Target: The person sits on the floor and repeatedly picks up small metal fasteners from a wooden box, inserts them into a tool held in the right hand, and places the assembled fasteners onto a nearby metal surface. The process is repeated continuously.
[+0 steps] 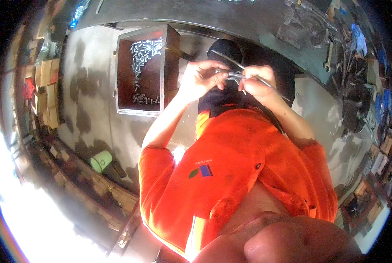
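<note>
Both my hands are raised close together in front of my dark-clothed lap. My left hand is closed, its thumb and fingertips pinching a small grey metal piece. Close beside it, my right hand is closed round a long, thin metal tool that slants from upper left to lower right past the fingers. Its exact kind is not clear. The metal piece and the tool meet between the fingertips; whether they touch is hard to see.
Left of my lap stands an open wooden box with many short shiny metal cylinders inside. A grey bench runs along the far side, with a wrench at its right. A pale green bucket sits on the floor at lower left.
</note>
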Tool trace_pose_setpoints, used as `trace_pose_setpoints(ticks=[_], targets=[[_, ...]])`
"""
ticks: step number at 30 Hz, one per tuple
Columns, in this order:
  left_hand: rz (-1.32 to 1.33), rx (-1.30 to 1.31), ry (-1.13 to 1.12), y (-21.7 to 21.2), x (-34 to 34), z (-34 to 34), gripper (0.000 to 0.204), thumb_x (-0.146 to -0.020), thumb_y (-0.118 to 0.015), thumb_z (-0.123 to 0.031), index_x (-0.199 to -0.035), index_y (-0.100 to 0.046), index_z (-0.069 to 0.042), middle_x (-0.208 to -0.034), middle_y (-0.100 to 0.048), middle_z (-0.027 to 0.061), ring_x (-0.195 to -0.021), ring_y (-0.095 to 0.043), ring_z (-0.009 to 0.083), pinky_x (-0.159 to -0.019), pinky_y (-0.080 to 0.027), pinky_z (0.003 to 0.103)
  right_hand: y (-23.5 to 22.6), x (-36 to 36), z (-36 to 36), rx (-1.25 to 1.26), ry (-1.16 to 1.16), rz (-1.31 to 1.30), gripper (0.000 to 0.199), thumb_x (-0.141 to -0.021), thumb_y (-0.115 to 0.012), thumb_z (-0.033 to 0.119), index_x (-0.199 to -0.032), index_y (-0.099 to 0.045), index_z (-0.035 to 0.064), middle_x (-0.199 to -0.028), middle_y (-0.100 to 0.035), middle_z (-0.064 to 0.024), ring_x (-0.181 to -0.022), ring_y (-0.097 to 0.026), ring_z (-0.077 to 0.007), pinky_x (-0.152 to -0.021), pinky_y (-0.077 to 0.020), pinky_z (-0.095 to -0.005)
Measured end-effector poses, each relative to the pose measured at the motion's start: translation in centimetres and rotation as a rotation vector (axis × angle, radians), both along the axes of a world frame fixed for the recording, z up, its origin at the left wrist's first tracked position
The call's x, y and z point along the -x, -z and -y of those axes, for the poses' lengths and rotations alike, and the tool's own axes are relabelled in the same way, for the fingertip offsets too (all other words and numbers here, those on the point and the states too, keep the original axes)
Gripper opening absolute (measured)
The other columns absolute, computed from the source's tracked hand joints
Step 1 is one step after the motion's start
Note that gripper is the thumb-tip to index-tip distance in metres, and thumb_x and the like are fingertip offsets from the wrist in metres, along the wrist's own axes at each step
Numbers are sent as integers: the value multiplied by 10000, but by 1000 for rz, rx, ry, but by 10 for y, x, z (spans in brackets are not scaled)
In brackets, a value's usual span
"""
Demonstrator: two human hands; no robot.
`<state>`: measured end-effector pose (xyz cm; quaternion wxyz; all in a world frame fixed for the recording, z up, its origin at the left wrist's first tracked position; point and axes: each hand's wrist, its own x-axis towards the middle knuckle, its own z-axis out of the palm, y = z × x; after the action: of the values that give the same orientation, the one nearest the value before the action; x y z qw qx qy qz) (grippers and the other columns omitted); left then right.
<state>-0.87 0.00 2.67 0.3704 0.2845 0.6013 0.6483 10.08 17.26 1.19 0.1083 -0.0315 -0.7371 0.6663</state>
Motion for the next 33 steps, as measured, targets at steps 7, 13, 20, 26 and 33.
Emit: trace_pose_setpoints(ticks=[7,13,20,26,33], targets=[[-770,346,-346,22,27,10,181,-625,-668,-40,-806,-664,-28,-706,-608,90,-591,-603,185,-536,-459,257,-49,-16,-3,103,-221,-158,246,-608,-536,20,-503,-315,42,-453,-370,-57,-411,-489,-180,-408,-365,-292],[-858,297,-339,23,26,6,186,-605,-681,-20,-790,-661,-25,-662,-560,63,-517,-519,139,-483,-408,247,-45,-21,1,-49,-271,-80,251,-599,-525,58,-506,-293,39,-501,-380,-63,-414,-456,-193,-426,-426,-309],[-1055,168,-212,21,13,-3,241,-568,-714,-37,-800,-651,-47,-653,-550,66,-511,-553,185,-468,-438,289,-20,7,15,-170,-192,-73,201,-647,-556,60,-526,-397,43,-455,-344,-65,-383,-349,-145,-404,-265,-309],[-1060,192,-133,29,35,-21,229,-595,-705,-80,-815,-647,-54,-688,-565,73,-570,-579,225,-504,-465,317,-6,13,-3,-163,-133,34,221,-678,-550,152,-530,-435,35,-454,-365,-42,-427,-373,-97,-418,-279,-298],[-1082,391,-252,-1,152,-108,291,-682,-677,-198,-932,-669,-50,-864,-664,154,-741,-658,242,-692,-524,340,-36,-11,-27,199,114,-59,176,-601,-546,43,-496,-407,21,-471,-395,-15,-430,-425,-89,-430,-339,-263]])
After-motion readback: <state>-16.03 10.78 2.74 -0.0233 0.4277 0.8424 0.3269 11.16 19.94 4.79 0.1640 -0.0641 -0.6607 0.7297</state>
